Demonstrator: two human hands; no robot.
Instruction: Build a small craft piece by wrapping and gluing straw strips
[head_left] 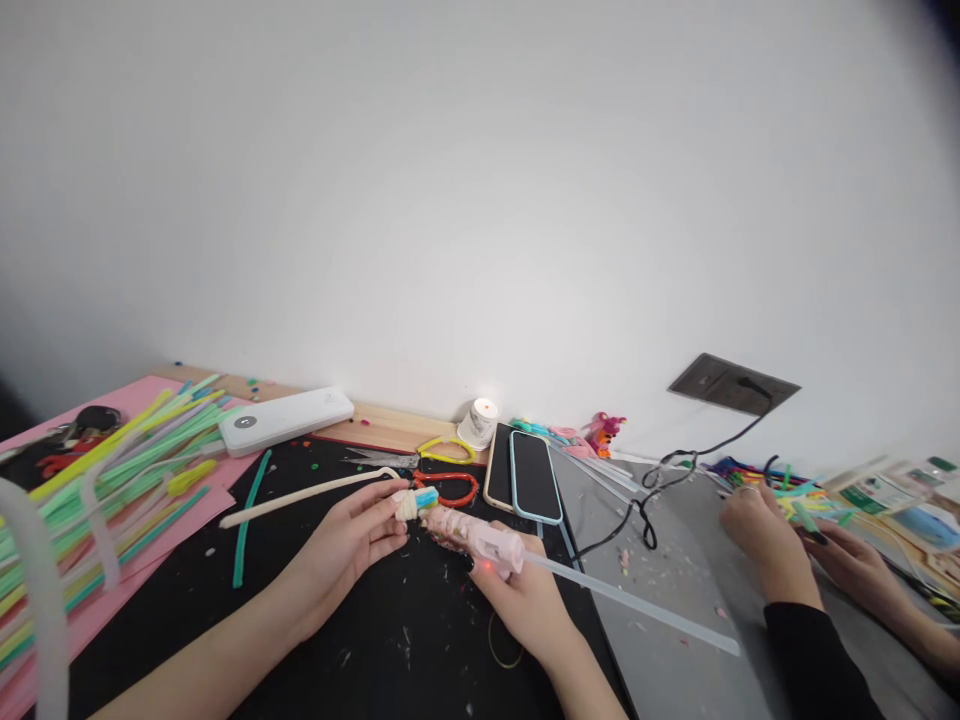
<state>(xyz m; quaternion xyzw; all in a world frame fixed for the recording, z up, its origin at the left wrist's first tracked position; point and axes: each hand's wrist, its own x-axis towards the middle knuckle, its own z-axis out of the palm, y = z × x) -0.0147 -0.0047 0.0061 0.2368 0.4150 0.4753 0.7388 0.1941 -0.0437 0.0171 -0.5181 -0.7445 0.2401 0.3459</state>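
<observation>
Between the fingertips of my left hand [367, 525] is a small coiled pipe-cleaner piece [407, 504], cream with a blue and yellow end. A long cream pipe cleaner [300, 497] runs from that hand toward the left. My right hand [517, 590] is wrapped around a pale pink glue gun [484, 540], its red light lit. The gun's nozzle points left, close to the coiled piece; whether they touch I cannot tell. From the back of the gun a long translucent glue stick [637, 600] sticks out to the right. Scissors with red handles [457, 490] lie just behind.
Pipe cleaners [135, 480] cover pink paper at left, beside a white device [289, 418]. Two phones [536, 475] and a paper cup [478, 424] stand near the wall. A black cord [637, 510] crosses the grey mat. At right, another person's hands [772, 545] handle colourful pieces.
</observation>
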